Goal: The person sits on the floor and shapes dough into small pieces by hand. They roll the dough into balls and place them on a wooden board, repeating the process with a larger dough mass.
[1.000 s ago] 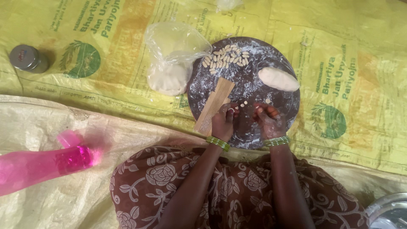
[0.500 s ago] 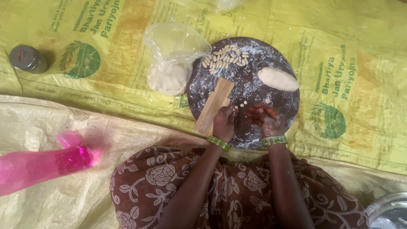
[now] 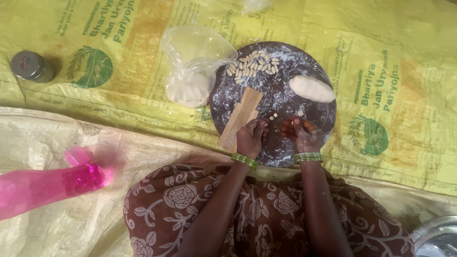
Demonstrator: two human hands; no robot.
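A round dark board [image 3: 285, 95] dusted with flour lies on a yellow printed sheet. My left hand [image 3: 251, 137] rests at the near end of a ridged wooden paddle [image 3: 240, 119], fingers curled around a small bit of dough. My right hand [image 3: 300, 134] hovers over the board's near edge with fingers apart, apparently holding nothing. Several small shaped dough pieces [image 3: 254, 64] are heaped at the board's far side, a few more [image 3: 272, 116] lie between my hands, and an oblong lump of dough [image 3: 312, 88] sits at the right.
A clear plastic bag of flour [image 3: 190, 71] lies left of the board. A small steel tin [image 3: 28, 65] stands far left. A pink plastic bottle [image 3: 47, 183] lies at lower left. A steel vessel's rim [image 3: 438, 240] shows at bottom right.
My right hand's fingers have spread slightly and shifted a little over the board. My left hand stays at the paddle's end.
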